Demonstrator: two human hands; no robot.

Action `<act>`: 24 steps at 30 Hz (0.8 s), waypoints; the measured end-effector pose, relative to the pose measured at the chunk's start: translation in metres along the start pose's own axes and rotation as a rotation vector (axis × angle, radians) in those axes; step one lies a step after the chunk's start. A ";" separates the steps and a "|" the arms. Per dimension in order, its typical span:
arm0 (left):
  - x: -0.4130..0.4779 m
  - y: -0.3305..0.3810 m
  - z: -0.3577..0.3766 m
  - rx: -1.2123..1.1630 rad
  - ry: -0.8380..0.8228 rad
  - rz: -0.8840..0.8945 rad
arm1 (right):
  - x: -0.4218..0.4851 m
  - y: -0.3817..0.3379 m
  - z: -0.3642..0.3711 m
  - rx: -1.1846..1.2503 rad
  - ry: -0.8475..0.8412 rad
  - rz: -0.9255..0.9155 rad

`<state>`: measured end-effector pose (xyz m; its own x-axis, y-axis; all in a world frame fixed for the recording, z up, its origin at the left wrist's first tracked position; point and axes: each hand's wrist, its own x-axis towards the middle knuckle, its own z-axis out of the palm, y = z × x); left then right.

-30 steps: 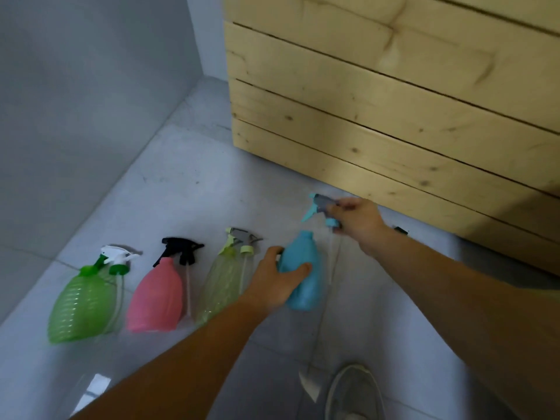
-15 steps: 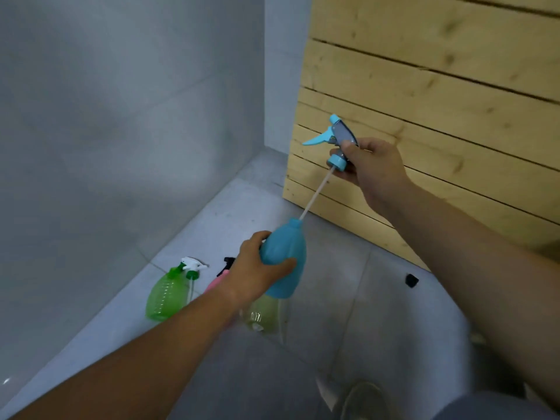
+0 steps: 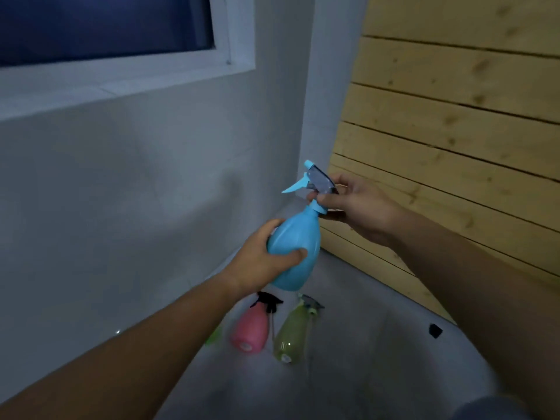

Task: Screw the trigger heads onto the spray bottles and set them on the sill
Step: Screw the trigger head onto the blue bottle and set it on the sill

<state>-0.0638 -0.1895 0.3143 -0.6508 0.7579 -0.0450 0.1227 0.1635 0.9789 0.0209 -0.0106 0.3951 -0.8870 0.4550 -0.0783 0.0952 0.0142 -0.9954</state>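
My left hand [image 3: 263,262] grips the belly of the blue spray bottle [image 3: 298,244], held up in the air and tilted. A blue and grey trigger head [image 3: 315,184] sits on the bottle's neck, and my right hand [image 3: 354,207] pinches it at the collar. Below on the floor lie a pink bottle [image 3: 250,328] with a black trigger head beside it and a yellow-green bottle [image 3: 291,334] with a grey head. A sliver of the green bottle [image 3: 213,336] shows behind my left forearm. The white window sill [image 3: 115,89] runs along the upper left.
A wall of pale wooden planks [image 3: 454,147] stands on the right. A small black piece [image 3: 435,330] lies on the grey tiled floor near the planks. The grey wall [image 3: 121,192] fills the left under the window.
Both hands lifted the blue bottle and head off the floor. The head's tube slid into the bottle and the head now sits on the neck. The view tilted up to the window.
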 end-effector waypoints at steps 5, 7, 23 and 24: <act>-0.016 0.026 -0.025 0.054 -0.013 0.045 | -0.009 -0.027 0.018 -0.019 -0.018 -0.061; -0.022 0.034 -0.033 0.062 -0.015 0.070 | -0.013 -0.032 0.026 0.024 -0.030 -0.075; -0.040 0.036 -0.054 -0.054 -0.113 -0.021 | -0.021 -0.019 0.026 -0.022 -0.233 -0.118; -0.040 0.037 -0.054 -0.057 -0.126 -0.036 | -0.021 -0.019 0.026 -0.027 -0.238 -0.124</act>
<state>-0.0739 -0.2476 0.3629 -0.5541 0.8262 -0.1019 0.0558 0.1590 0.9857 0.0258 -0.0431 0.4140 -0.9735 0.2265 0.0303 -0.0119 0.0820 -0.9966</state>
